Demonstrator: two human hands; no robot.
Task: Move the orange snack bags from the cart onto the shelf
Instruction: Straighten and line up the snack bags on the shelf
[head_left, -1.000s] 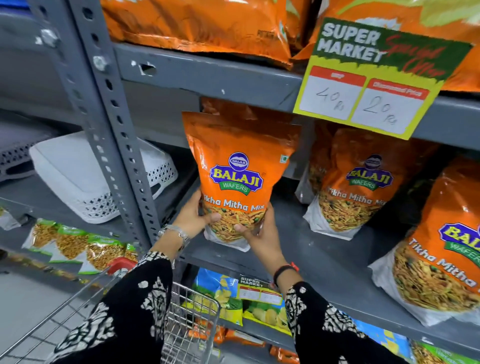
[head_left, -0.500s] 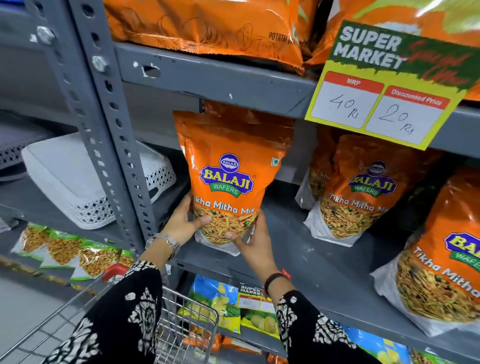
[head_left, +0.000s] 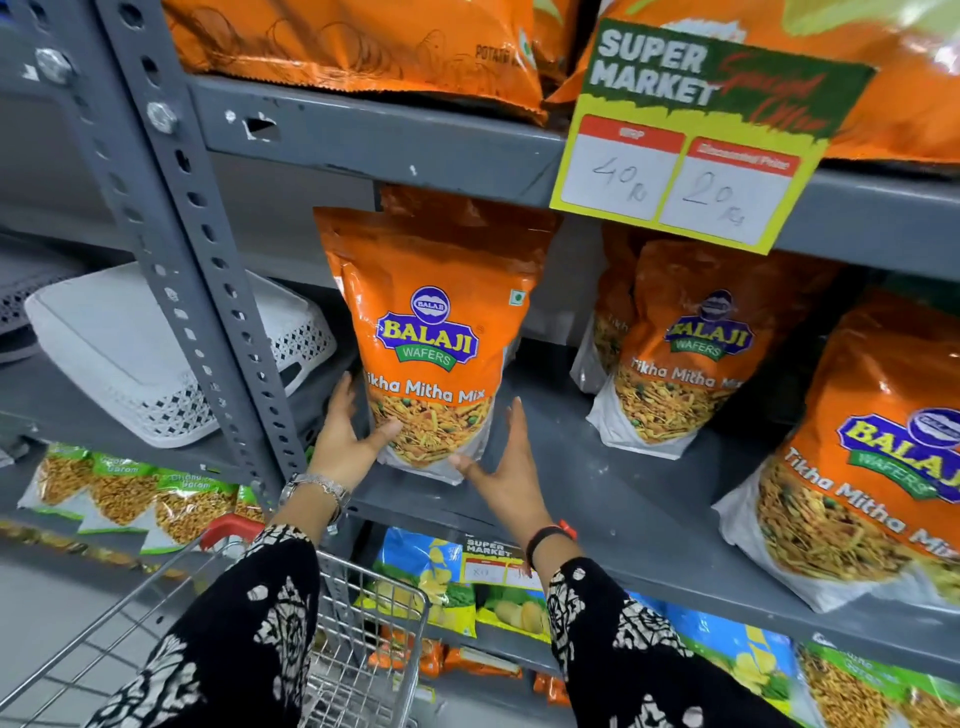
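Now: orange snack bag (head_left: 434, 332) stands upright on the grey shelf (head_left: 613, 499), at its left end, close to the perforated upright post (head_left: 208, 291). Its base sits near the front lip. A second bag appears to stand right behind it; only the top edge of that one shows.

My left hand (head_left: 345, 441): fingers spread along the bag's lower left edge, thumb lying across the clear window at the bottom. Loose contact, not a real clamp. My right hand (head_left: 506, 467): open, palm turned toward the bag, fingers straight; the thumb reaches toward the bottom right corner, and I cannot tell if it touches. I judge the placing step nearly finished.

Risks from here:
- Bag is tall with a narrow base. If I lift both hands away together it may tip forward off the lip, into the cart (head_left: 363, 649) below or onto the floor.
- If it leans right there is a bare gap before the next bag (head_left: 670, 364), so nothing would catch it.
- My left thumb pressing on the window could drag the base forward as I withdraw.
- The shelf above hangs low over the bag's top; pushing the bag further back could crumple its seal against that edge or the bag behind

Safer, I think: release the left hand last
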